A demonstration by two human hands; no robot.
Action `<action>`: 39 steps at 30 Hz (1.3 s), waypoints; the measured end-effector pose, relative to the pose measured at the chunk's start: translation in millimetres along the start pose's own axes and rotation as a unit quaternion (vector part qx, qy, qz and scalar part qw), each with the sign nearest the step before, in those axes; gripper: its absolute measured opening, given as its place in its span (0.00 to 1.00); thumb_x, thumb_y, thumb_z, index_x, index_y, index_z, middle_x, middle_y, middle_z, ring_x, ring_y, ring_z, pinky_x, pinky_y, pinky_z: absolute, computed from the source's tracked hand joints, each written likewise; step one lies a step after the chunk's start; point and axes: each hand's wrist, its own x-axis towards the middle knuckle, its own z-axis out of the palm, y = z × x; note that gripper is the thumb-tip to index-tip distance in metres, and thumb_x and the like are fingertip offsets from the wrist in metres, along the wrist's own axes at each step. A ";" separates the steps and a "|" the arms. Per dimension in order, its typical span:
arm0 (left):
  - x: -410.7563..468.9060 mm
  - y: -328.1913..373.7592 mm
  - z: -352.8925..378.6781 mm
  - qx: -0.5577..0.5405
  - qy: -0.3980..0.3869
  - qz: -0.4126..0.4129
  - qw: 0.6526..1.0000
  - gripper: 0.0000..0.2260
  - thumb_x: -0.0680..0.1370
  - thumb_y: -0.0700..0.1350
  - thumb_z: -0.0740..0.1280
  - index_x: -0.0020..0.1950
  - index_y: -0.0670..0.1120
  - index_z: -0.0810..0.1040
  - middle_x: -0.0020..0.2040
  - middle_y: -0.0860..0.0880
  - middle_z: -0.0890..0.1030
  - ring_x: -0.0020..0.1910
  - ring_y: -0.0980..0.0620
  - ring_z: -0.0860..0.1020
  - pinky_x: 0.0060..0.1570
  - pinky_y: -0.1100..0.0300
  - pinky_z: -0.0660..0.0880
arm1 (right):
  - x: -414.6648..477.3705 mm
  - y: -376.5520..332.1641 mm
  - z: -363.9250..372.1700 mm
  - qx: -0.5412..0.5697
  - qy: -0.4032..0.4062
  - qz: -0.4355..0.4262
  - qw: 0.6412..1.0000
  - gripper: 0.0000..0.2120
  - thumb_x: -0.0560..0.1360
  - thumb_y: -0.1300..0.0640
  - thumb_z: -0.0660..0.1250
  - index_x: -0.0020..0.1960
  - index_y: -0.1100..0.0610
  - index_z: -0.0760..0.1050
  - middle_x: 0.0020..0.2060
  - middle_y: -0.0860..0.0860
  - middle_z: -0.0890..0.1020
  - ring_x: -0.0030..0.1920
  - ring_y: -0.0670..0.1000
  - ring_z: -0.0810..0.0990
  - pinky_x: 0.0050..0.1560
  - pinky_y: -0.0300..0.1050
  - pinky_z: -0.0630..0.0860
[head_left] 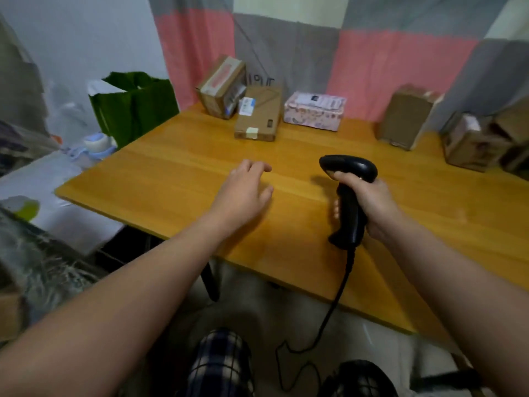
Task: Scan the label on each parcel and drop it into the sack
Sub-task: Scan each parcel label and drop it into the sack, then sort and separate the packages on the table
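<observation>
Right hand (372, 203) is clamped round the handle of a black barcode scanner (352, 167). Left hand (243, 193) is empty, fingers loose and apart, over the wooden table (171, 173).

Parcels line the far edge; the flat carton (257, 116) and pink printed box (313, 110) are nearest.

Green sack (134, 104) stands off the far left corner.

Risks: the scanner cable (334, 305) trails off the near edge and may snag. The sack mouth looks slumped, so a dropped parcel could miss.

Pink-grey patchwork cloth (386, 58) hangs behind.

Orange-toned wooden tabletop (177, 173) on a black leg (210, 279), seen at an angle. Behind it hangs a cloth backdrop (386, 58) in pink, grey and cream blocks. Plain white wall (86, 38) at left. Pale floor (257, 305) beneath. Soft indoor light.
</observation>
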 end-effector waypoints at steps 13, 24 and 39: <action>78.8 45.5 -38.3 0.021 -0.160 -0.050 0.986 0.18 0.80 0.47 0.63 0.69 0.46 0.68 0.66 0.45 0.68 0.63 0.45 0.70 0.59 0.53 0.70 | 57.7 -30.0 -39.8 -0.133 0.084 0.123 0.980 0.33 0.71 0.49 0.75 0.69 0.60 0.64 0.55 0.51 0.74 0.58 0.57 0.76 0.52 0.47 0.75; 105.2 37.6 -69.0 0.019 -0.227 -0.111 0.967 0.18 0.81 0.47 0.62 0.70 0.46 0.67 0.67 0.45 0.67 0.66 0.45 0.68 0.61 0.52 0.69 | 85.1 -85.2 -24.7 -0.480 0.076 0.094 0.869 0.34 0.76 0.48 0.67 0.75 0.57 0.56 0.69 0.60 0.63 0.69 0.62 0.63 0.66 0.54 0.65; 311.0 -134.4 -110.6 0.083 -0.063 -0.152 0.983 0.38 0.73 0.57 0.70 0.75 0.42 0.57 0.72 0.38 0.60 0.69 0.38 0.62 0.68 0.46 0.63 | 269.1 -156.3 160.1 -0.550 -0.030 -0.044 0.834 0.35 0.75 0.40 0.64 0.76 0.48 0.56 0.75 0.57 0.56 0.75 0.60 0.54 0.73 0.59 0.54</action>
